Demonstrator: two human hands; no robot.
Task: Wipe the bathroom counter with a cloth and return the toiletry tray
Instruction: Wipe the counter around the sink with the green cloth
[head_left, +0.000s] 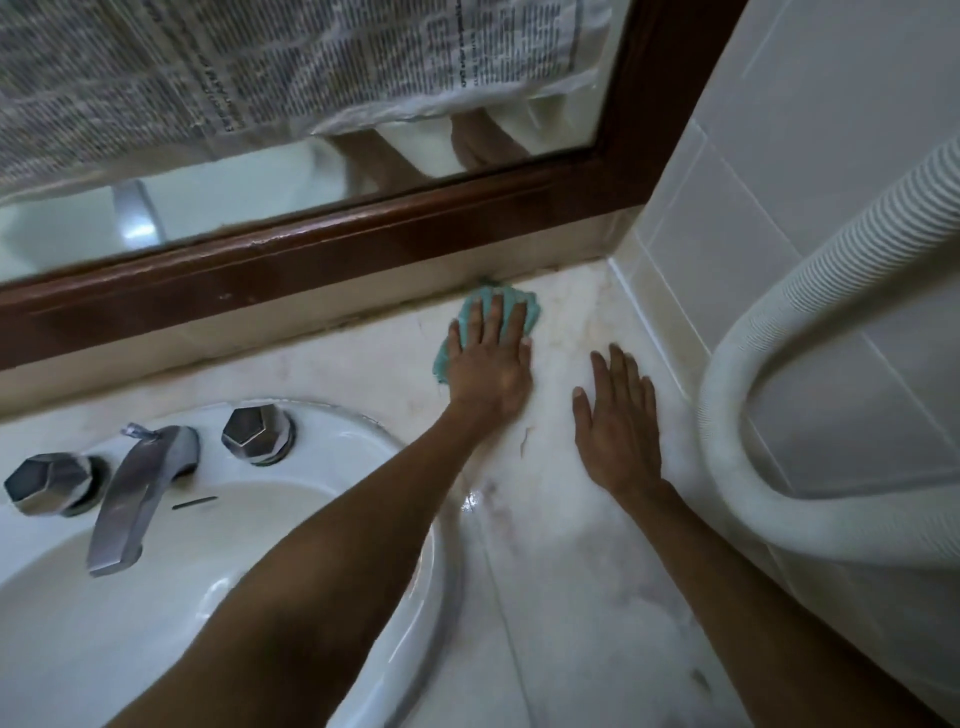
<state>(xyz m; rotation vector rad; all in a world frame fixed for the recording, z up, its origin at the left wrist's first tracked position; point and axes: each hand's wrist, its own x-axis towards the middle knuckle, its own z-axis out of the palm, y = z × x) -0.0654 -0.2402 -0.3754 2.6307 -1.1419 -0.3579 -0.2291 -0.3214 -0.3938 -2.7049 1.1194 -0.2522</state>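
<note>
A teal cloth lies on the pale marble counter near its back edge, close to the right corner. My left hand presses flat on the cloth, fingers spread and pointing toward the wall. My right hand rests flat on the bare counter to the right of it, palm down, holding nothing. No toiletry tray is in view.
A white sink with a chrome faucet and two chrome knobs fills the lower left. A brown-framed mirror runs along the back. A white ribbed hose curves along the tiled wall at right.
</note>
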